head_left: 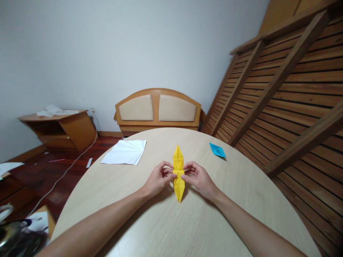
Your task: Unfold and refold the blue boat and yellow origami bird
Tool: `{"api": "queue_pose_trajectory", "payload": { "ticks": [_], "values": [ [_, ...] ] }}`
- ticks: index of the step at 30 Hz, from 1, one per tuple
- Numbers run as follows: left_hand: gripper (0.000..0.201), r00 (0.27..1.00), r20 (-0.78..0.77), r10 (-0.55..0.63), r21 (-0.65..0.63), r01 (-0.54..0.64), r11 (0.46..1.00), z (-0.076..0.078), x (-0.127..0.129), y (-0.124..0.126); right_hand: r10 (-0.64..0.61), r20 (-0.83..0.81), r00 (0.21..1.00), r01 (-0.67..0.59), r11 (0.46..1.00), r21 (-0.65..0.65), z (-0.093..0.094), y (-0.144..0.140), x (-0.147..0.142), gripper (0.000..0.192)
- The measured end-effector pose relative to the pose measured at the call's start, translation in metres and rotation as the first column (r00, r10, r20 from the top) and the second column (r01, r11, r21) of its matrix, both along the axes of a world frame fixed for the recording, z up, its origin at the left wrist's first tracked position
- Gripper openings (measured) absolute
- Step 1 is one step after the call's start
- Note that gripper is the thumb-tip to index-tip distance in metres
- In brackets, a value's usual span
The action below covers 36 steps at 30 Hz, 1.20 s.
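The left hand (158, 179) is closed in a pinch on the left edge of a yellow folded paper (178, 172), at its waist, with thumb and forefinger drawn together on the sheet. The right hand (197, 177) is closed the same way on the right edge, so that the paper is held between both hands at its narrowest part. In the head view, which is the only view given, the yellow folded paper is seen as a long, slim shape with a point at each end, lying lengthwise away from the person near the middle of the round desk (187, 228); its near tip appears to rest on the desk surface, though whether the far tip is lifted cannot be told.

The step in hand is judged to be a fold or a crease being set at the waist of the model, the earlier folds having already been made, since the shape is narrow and layered. For the next move, an even pull or press from both sides would be called for, with the two points kept in line so that the layers are not skewed or torn.

A white creased sheet (124, 152) is laid to the left, well apart, and a small blue folded paper (217, 150) to the right.
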<state>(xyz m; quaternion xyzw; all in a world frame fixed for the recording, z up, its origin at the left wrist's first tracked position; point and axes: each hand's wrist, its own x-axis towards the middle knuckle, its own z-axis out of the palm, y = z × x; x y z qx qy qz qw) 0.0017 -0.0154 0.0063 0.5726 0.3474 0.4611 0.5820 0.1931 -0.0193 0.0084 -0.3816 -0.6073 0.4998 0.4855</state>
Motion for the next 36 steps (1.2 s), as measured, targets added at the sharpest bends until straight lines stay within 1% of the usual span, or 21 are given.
{"api": "queue_pose_trajectory", "payload": {
  "ticks": [3,9,13,16,19,23,25,27,30,33,36],
  "values": [
    [0.052,1.000,0.019,-0.009,-0.028,0.010,1.000,0.001,0.001,0.000,-0.011,-0.014,1.000,0.011,1.000,-0.002,0.000,0.001,-0.001,0.041],
    [0.046,0.999,-0.021,0.040,0.030,-0.040,0.999,0.000,0.000,0.001,-0.015,-0.009,1.000,0.015,1.000,-0.007,0.000,0.002,-0.001,0.043],
    [0.043,0.994,-0.047,0.100,0.046,-0.098,0.994,0.003,0.000,0.001,0.001,-0.008,1.000,-0.001,0.999,-0.047,0.001,0.001,-0.002,0.045],
    [0.042,0.991,-0.044,0.123,0.066,-0.120,0.991,0.003,0.001,0.001,0.008,-0.009,1.000,-0.009,0.998,-0.069,0.002,0.000,-0.002,0.048],
    [0.044,0.994,-0.022,0.104,0.047,-0.103,0.994,0.002,0.001,0.001,-0.005,-0.024,1.000,0.003,0.998,-0.059,0.002,-0.001,-0.003,0.047],
    [0.049,1.000,0.009,0.019,-0.023,-0.019,1.000,-0.001,0.003,0.001,-0.070,-0.024,0.997,0.070,0.997,-0.010,0.002,0.000,-0.005,0.042],
    [0.049,1.000,0.016,0.017,-0.030,-0.016,0.999,-0.004,0.003,0.001,-0.081,-0.021,0.996,0.081,0.997,-0.003,0.001,0.000,-0.006,0.042],
    [0.049,0.999,0.026,0.037,-0.020,-0.037,0.999,-0.006,0.003,0.003,-0.074,-0.013,0.997,0.074,0.997,-0.012,0.000,0.001,-0.006,0.042],
    [0.049,0.998,0.033,0.059,-0.011,-0.058,0.998,-0.008,0.002,0.006,-0.029,-0.003,1.000,0.028,0.999,-0.029,-0.001,0.000,-0.005,0.045],
    [0.048,0.998,0.031,0.059,-0.012,-0.059,0.998,-0.008,0.001,0.007,0.013,0.000,1.000,-0.013,0.999,-0.045,-0.001,0.000,-0.003,0.048],
    [0.045,0.998,0.032,0.049,0.006,-0.049,0.999,-0.007,0.001,0.006,0.017,-0.002,1.000,-0.017,0.998,-0.061,-0.001,0.000,-0.002,0.048]
  ]
}}
